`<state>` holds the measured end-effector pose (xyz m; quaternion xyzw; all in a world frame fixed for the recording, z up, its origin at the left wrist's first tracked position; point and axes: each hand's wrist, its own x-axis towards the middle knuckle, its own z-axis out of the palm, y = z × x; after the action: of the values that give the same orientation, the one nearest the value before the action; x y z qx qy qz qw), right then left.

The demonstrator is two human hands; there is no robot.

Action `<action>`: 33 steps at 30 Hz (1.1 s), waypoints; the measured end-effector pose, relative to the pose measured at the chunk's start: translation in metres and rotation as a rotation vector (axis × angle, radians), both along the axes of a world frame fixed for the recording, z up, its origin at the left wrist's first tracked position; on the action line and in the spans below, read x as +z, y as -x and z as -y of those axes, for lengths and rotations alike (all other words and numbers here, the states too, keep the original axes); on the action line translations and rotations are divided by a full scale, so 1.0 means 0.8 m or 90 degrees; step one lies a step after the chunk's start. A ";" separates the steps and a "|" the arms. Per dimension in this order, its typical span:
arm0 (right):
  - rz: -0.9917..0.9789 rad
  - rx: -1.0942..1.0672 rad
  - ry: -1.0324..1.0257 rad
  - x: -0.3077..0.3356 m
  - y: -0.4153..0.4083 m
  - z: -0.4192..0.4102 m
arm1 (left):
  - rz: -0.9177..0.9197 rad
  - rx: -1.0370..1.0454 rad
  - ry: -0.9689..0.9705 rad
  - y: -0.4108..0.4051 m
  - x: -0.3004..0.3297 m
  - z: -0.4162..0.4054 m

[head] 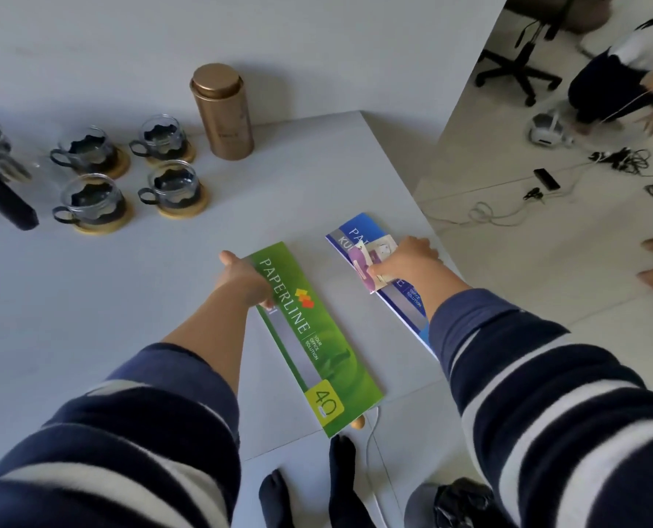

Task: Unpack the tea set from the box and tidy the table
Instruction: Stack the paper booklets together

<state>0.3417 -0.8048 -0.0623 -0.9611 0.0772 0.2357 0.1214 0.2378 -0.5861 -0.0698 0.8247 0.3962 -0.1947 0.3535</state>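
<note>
Now our left hand (243, 278) clamps the long green paper booklet's (313, 337) far-left edge, its length running toward us, while our right hand (405, 261) pinches small purple cards (367, 266) atop the parallel blue booklet (407, 299) just beside.

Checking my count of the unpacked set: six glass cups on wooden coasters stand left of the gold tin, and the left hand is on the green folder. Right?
Not quite: the head view shows four glass cups, each on a wooden coaster, not six. They do stand left of the gold tin, and the left hand is on the green folder.
</note>
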 end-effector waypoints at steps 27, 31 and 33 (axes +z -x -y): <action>0.017 -0.138 -0.521 0.066 -0.133 -0.109 | 0.345 0.297 0.333 -0.189 0.048 -0.039; -0.037 -0.122 -0.525 0.036 -0.206 -0.142 | 0.344 0.337 0.329 -0.269 0.032 -0.054; -0.050 -0.117 -0.536 0.023 -0.235 -0.158 | 0.345 0.359 0.310 -0.301 0.019 -0.062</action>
<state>0.5297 -0.6787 -0.0438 -0.8071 0.0644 0.2715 0.5203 0.4788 -0.5364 -0.0543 0.5987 0.4411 0.0444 0.6671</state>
